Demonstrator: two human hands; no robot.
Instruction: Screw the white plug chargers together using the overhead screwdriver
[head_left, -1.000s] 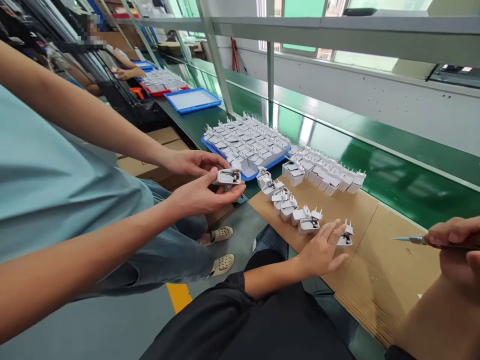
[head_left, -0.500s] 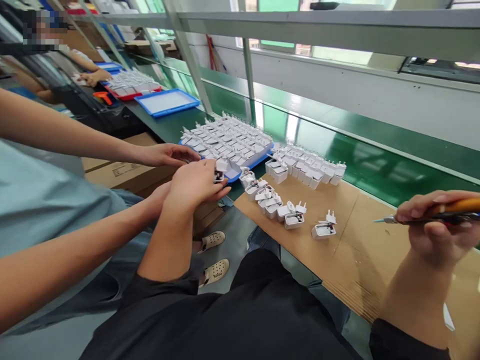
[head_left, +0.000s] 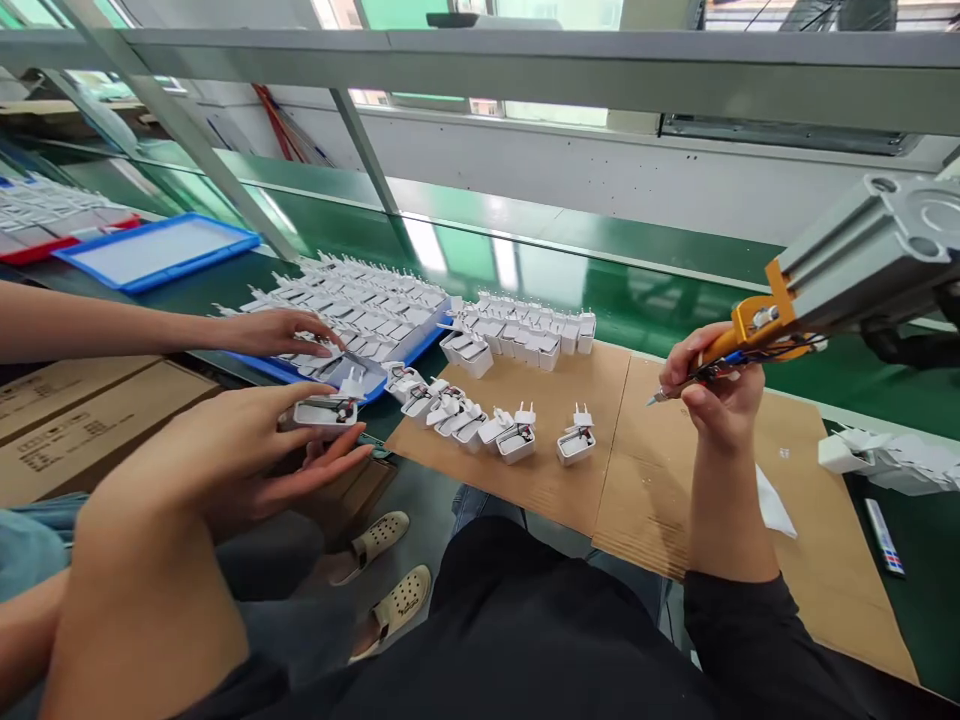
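At the left, my left hand (head_left: 202,430) closes on a white plug-in charger housing (head_left: 326,412), open on top with wires and a small part inside. A co-worker's hand (head_left: 300,482) lies palm up just beneath it. Another hand of that person (head_left: 281,330) reaches over white chargers. On the right, my right hand (head_left: 716,400) grips an orange-handled hand tool (head_left: 724,345) with a pale blue pointed tip, held above the cardboard; its exact kind is unclear. Several open charger housings (head_left: 516,440) stand in a row on the cardboard, one (head_left: 576,445) apart from them.
A blue tray (head_left: 439,345) holds many white chargers, with more (head_left: 525,330) grouped beside it. Brown cardboard (head_left: 645,480) covers the green bench. A silver machine body (head_left: 877,240) hangs at upper right. A marker (head_left: 885,538) and more housings (head_left: 892,455) lie at right. Cartons (head_left: 90,430) stand left.
The view has swung right, bringing the silver machine body into sight. The co-worker's upper hand has moved apart from my left hand, toward the tray. Both my hands keep their holds.
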